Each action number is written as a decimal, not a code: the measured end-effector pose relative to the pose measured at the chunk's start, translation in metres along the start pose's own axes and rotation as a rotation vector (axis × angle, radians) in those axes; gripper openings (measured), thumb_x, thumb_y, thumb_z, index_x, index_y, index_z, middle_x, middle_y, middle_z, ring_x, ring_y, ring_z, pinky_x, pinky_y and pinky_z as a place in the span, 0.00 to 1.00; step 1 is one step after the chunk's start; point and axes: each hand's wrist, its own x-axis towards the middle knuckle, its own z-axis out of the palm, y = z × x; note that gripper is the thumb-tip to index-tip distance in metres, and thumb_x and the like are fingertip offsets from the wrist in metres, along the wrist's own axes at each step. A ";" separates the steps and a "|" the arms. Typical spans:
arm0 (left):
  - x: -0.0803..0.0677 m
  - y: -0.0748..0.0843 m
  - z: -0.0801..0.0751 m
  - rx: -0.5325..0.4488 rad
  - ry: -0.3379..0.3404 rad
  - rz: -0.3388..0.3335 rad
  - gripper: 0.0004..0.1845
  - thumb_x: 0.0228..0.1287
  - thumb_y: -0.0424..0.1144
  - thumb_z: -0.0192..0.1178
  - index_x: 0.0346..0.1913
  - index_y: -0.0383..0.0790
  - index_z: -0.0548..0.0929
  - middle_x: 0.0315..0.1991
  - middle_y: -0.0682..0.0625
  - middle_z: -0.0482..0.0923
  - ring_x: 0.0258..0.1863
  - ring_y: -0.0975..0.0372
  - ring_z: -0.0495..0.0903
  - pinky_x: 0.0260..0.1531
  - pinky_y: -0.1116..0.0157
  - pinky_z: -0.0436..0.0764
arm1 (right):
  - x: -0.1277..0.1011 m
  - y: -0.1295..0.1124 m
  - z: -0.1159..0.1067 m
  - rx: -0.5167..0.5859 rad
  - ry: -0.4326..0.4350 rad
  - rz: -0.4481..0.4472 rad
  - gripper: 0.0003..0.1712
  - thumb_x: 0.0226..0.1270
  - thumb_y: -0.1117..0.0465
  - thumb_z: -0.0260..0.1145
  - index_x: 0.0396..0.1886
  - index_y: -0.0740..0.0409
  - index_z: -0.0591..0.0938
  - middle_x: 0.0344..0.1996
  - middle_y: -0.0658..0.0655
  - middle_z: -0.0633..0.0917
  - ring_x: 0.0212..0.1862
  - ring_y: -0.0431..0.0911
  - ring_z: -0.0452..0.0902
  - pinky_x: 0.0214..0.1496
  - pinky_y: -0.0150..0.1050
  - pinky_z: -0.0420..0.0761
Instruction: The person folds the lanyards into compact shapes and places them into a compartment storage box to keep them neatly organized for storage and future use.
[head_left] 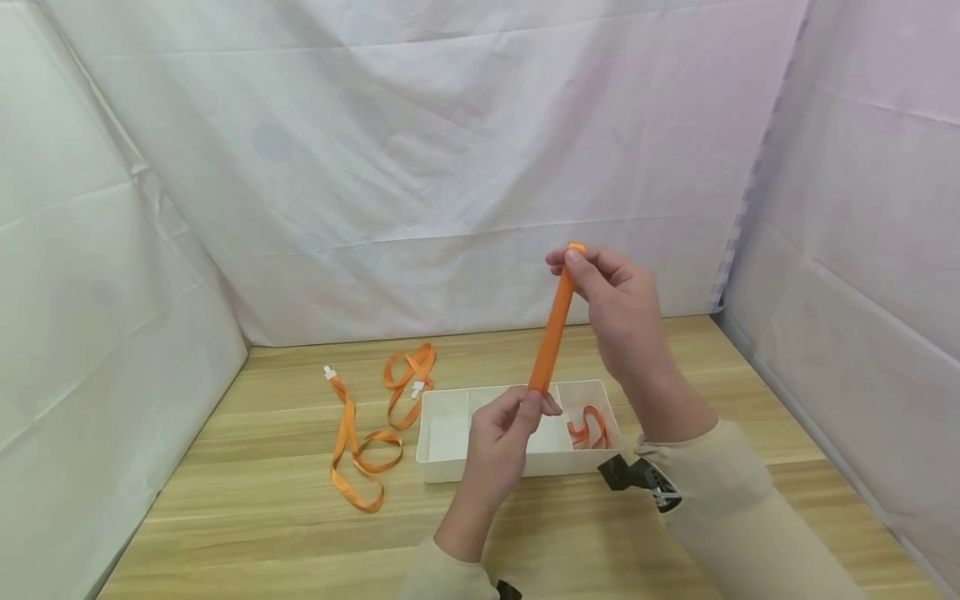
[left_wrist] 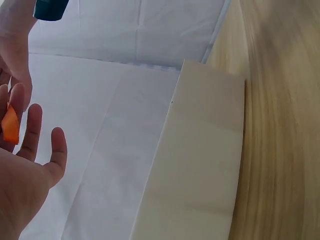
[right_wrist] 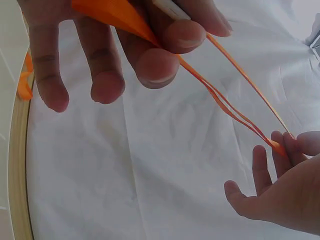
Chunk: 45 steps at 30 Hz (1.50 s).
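Observation:
An orange lanyard (head_left: 552, 337), folded into several layers, is stretched on a slant between both hands, above a white divided box (head_left: 558, 465). My left hand (head_left: 501, 433) pinches its lower end between thumb and fingers. Higher up and to the right, my right hand (head_left: 624, 304) pinches the upper end. In the right wrist view, a white piece (right_wrist: 171, 8) shows between the right fingers, and the strands run down to the left hand (right_wrist: 285, 195). Another orange lanyard (head_left: 601, 422) lies coiled in the box's right compartment.
Two more orange lanyards lie on the wooden table left of the box: one with a white clip (head_left: 330, 372) at its far end, another looped one (head_left: 427, 360) behind it. White cloth (head_left: 450, 167) hangs behind the table and along both sides.

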 end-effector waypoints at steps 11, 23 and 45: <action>-0.003 -0.005 0.009 -0.087 0.021 -0.118 0.14 0.82 0.38 0.58 0.42 0.29 0.87 0.41 0.42 0.82 0.49 0.63 0.82 0.59 0.62 0.83 | 0.000 -0.005 -0.001 0.054 -0.025 0.023 0.13 0.81 0.55 0.65 0.51 0.61 0.87 0.45 0.48 0.90 0.57 0.49 0.85 0.79 0.53 0.74; -0.007 -0.009 0.012 -0.009 0.018 -0.100 0.13 0.83 0.40 0.55 0.45 0.35 0.86 0.52 0.40 0.80 0.54 0.58 0.79 0.58 0.62 0.82 | 0.000 -0.011 -0.004 0.065 -0.060 0.040 0.13 0.81 0.55 0.66 0.50 0.60 0.89 0.44 0.49 0.90 0.58 0.50 0.84 0.80 0.56 0.71; -0.009 -0.011 0.013 -0.204 0.103 0.005 0.11 0.85 0.34 0.51 0.52 0.26 0.74 0.41 0.26 0.80 0.40 0.62 0.85 0.56 0.64 0.87 | 0.004 -0.017 0.000 0.098 -0.061 0.009 0.13 0.81 0.56 0.66 0.49 0.60 0.89 0.44 0.51 0.90 0.57 0.50 0.85 0.77 0.55 0.75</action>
